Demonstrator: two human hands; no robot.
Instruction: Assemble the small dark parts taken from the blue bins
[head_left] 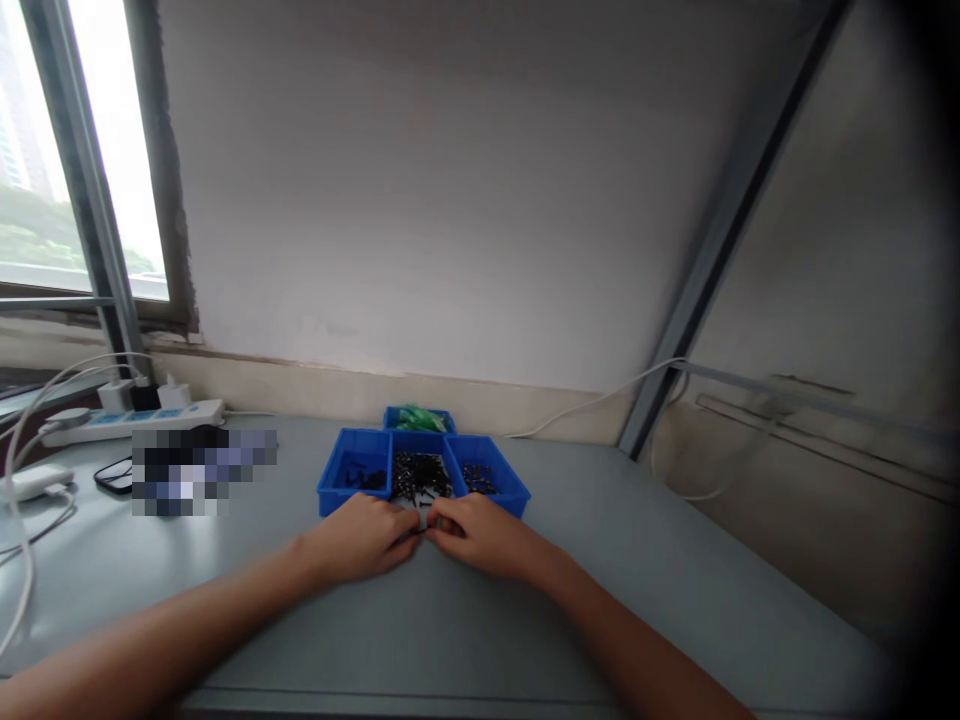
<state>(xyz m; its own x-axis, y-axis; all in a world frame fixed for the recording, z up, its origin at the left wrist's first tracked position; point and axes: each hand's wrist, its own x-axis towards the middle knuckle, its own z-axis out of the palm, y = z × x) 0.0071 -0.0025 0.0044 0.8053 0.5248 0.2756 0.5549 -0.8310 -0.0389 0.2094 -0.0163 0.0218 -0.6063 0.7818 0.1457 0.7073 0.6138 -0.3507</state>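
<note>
My left hand [367, 535] and my right hand [476, 532] meet just in front of the blue bins, fingertips almost touching. Both have closed fingers in a pinch. A thin dark piece [422, 531] shows in the narrow gap between them; it is too small to tell its kind. Behind my left hand, the left blue bin [330, 492] holds black screw-like pieces [367, 477]. A heap of small black, screw-like parts [421, 470] fills the middle bin. Small shiny metal parts [478, 478] lie in the right blue bin [514, 490], behind my right hand.
A small blue bin [388, 420] with green plastic packaging [420, 417] stands at the back. On the left of the grey table [285, 640] are a white power strip [142, 420], cables and a dark phone-like object [112, 477]. A metal post [697, 285] rises at the right.
</note>
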